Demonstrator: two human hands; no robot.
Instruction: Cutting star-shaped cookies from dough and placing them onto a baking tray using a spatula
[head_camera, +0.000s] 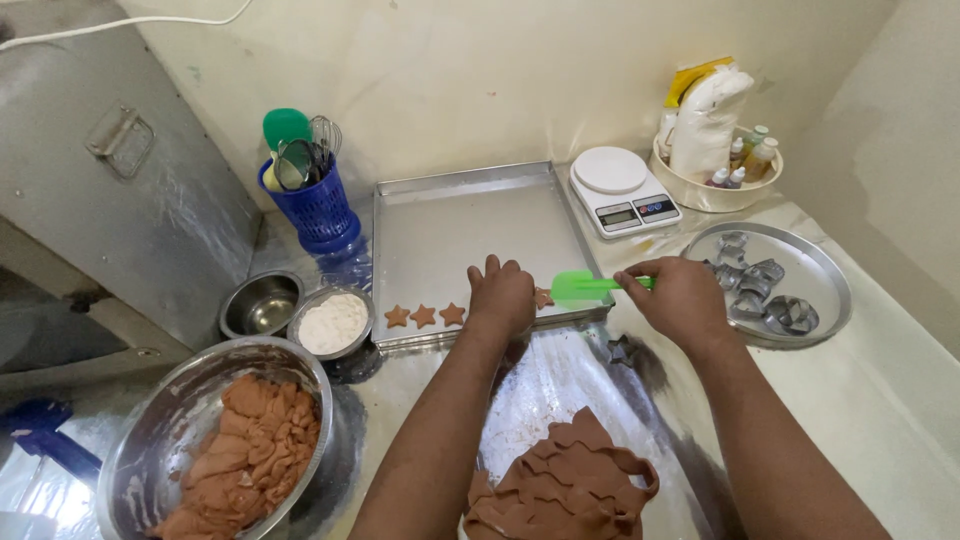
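My left hand (502, 296) rests palm down on the front part of the metal baking tray (440, 215), over a brown star-shaped dough piece (543, 297) that peeks out at its right. Three more star pieces (424, 316) lie in a row to its left. My right hand (680, 296) grips a green spatula (582, 287), its blade level above the tray's front right corner, next to my left hand. A rolled sheet of brown dough with cut-outs (565, 485) lies on the counter below my arms.
A big steel bowl of brown dough (225, 440), a small bowl of flour (332, 322) and an empty steel bowl (260, 303) sit left. A blue utensil basket (315, 205), a white kitchen scale (622, 192), a round plate with metal cutters (770, 280) and a tub of bottles (715, 150) stand behind.
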